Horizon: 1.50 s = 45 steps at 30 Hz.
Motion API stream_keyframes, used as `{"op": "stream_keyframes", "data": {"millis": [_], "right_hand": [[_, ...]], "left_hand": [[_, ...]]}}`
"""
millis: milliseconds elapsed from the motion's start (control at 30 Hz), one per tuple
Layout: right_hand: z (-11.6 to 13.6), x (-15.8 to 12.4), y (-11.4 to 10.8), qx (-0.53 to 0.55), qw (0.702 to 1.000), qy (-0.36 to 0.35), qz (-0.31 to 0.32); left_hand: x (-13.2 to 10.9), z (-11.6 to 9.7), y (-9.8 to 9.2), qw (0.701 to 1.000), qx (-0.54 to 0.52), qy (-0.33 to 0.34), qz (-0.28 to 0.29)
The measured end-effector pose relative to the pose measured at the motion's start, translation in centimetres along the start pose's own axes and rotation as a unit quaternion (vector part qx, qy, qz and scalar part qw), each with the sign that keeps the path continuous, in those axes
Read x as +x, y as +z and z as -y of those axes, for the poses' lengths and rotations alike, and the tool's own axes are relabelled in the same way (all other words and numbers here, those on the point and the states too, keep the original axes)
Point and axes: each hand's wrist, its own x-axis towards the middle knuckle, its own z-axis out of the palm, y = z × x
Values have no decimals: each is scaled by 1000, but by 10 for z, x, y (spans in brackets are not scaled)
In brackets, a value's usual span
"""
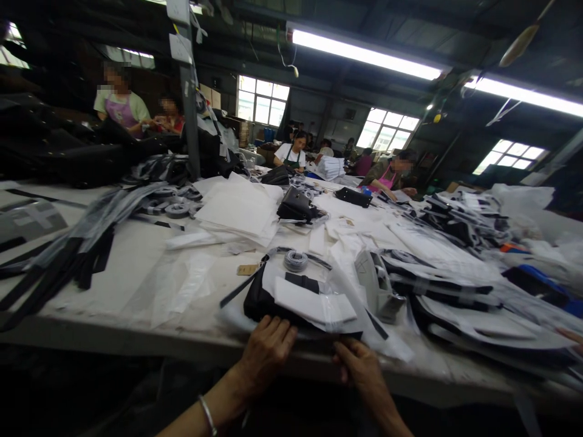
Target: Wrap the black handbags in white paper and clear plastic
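A black bag [257, 297] lies at the front edge of the table, with white padding [314, 301] and clear film over its top. My left hand [269, 347] has its fingers bent over the bag's near side; its thumb is hidden. To the right, my right hand [357, 361] pinches the near edge of the same bag between thumb and fingers. A coiled grey strap [296, 261] rests just behind the bag. Beside it to the left is a small tan tag [247, 269].
Wrapped black bag pieces [446, 285] are stacked at right, where another person's hand [569, 337] shows. Long black straps [68, 273] hang over the table edge at left. White sheets [239, 206] and a small black bag [296, 205] lie farther back. Co-workers sit beyond.
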Motion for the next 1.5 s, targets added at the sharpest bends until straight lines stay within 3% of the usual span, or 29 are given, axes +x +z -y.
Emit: {"op": "stream_keyframes", "data": {"millis": [167,267,367,433,533,600,667,767,933,1067,1200,1367,1500], "right_hand": [[-1,0,5,-22,999,-35,-2],[-4,0,3,-33,999,-37,2],[-7,0,-8,-74,996,-52,-9],[-10,2,-20,-113,985,-104,-81],[-15,10,-37,-169,938,-239,-186],[-20,16,-42,-197,907,-310,-204],[-23,19,-40,-213,897,-336,-193],[-24,18,-30,-205,914,-318,-150],[-11,26,-19,-5,982,-135,-134],[-3,37,-23,63,994,-57,-67],[-3,36,-27,-28,992,-96,-79],[-5,31,-32,-179,948,-244,-93],[-10,33,-36,-232,922,-292,-103]], "left_hand": [[22,-23,23,999,-18,6,27],[28,-29,28,999,-29,8,33],[21,-20,15,998,-40,38,28],[15,-11,2,998,-36,58,3],[20,1,-17,996,15,66,-66],[31,7,-23,995,50,57,-71],[44,11,-23,996,57,53,-44],[54,14,-16,997,34,63,1],[53,18,-8,992,-19,57,112],[54,20,-10,989,-31,54,135],[55,21,-11,987,-40,46,147],[56,22,-15,985,-54,42,157],[57,27,-18,982,-75,32,168]]}}
